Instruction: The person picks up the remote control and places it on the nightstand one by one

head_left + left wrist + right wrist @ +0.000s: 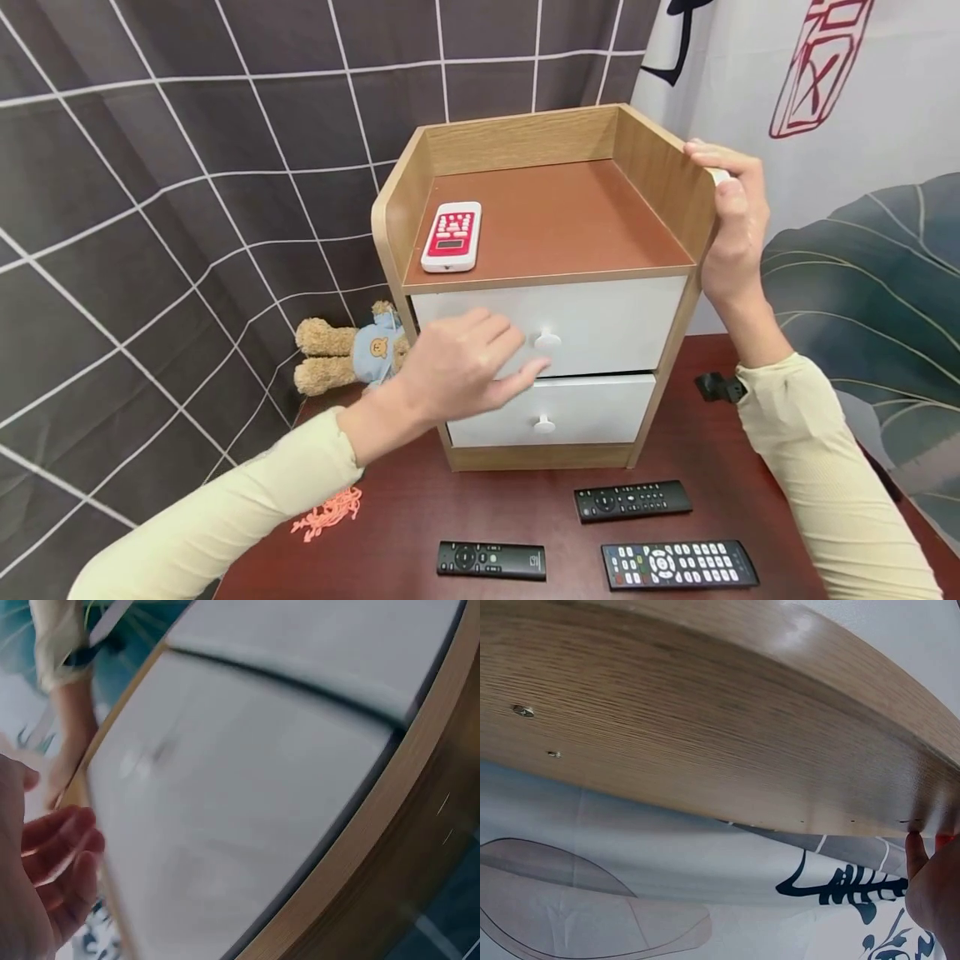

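Observation:
A small wooden cabinet (pixel 542 457) with two white drawers stands on a dark red table. My left hand (pixel 457 362) hovers before the upper drawer (pixel 615 321), its thumb near the round white knob (pixel 547 340). Loosely bent fingers (pixel 64 847) with nothing in them show in the left wrist view. My right hand (pixel 735 221) grips the top edge of the right side panel (pixel 663 179); in the right wrist view, fingers (pixel 916 855) touch that panel's outer face. The lower drawer (pixel 592 408) has its own knob. A white and red remote (pixel 452 237) lies on the brown cabinet top.
Three black remotes lie in front: one (pixel 633 501) near the cabinet, one (pixel 491 560) front left, one (pixel 679 565) front right. Left of the cabinet are a teddy bear (pixel 371 348) in blue and some orange strings (pixel 330 511). A dark gridded curtain (pixel 187 275) hangs behind.

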A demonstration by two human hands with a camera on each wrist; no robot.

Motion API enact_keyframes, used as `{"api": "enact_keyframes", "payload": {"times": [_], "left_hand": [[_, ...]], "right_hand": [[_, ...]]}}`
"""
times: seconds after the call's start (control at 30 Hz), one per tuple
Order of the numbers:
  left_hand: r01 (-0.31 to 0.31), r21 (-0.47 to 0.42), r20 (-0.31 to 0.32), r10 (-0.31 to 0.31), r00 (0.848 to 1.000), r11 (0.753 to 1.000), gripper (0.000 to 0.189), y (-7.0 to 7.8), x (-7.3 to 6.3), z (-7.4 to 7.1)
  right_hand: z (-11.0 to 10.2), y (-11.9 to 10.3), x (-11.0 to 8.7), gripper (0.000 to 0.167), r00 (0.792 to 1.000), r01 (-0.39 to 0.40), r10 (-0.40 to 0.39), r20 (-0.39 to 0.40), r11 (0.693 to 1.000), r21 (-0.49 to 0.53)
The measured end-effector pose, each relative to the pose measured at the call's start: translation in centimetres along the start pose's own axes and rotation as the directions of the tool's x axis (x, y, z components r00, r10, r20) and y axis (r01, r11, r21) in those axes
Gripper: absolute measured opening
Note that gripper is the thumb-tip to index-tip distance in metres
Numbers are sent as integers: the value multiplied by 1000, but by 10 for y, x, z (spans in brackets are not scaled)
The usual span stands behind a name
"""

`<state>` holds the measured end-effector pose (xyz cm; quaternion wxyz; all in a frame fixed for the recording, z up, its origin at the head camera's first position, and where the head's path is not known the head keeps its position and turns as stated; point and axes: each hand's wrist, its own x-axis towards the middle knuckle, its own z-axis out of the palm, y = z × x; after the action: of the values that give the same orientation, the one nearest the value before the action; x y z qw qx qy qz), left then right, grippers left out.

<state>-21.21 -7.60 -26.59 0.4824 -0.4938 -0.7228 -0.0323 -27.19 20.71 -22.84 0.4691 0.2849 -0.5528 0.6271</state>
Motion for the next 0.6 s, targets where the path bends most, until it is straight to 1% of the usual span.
{"api": "enact_keyframes", "payload": {"times": [0.1,0.23,0.33,0.43,0.5,0.57,0.6], "left_hand": [[-56,-59,-3,56,998,997,29,9,-17,14],[-124,-131,43,131,990,984,25,22,-41,34],[-199,-178,73,215,974,964,24,34,-59,49],[-265,-221,66,285,956,939,23,47,-75,62],[-281,-248,55,303,951,927,22,57,-86,72],[-268,-277,57,294,954,923,19,65,-95,83],[-257,-288,68,288,955,922,18,69,-100,88]], "right_hand": [[-1,-1,0,30,1000,-1,1,-3,1000,-2],[-3,-1,1,31,1000,-1,1,0,1000,-13],[-4,-2,1,30,1000,2,-2,-3,1000,-11],[-3,-2,0,30,1000,4,-4,-2,1000,-6],[-2,-2,0,31,1000,4,-4,6,1000,-9],[-2,-1,0,31,1000,4,-4,13,1000,-12],[-1,-1,1,31,1000,4,-4,17,1000,-14]]}}
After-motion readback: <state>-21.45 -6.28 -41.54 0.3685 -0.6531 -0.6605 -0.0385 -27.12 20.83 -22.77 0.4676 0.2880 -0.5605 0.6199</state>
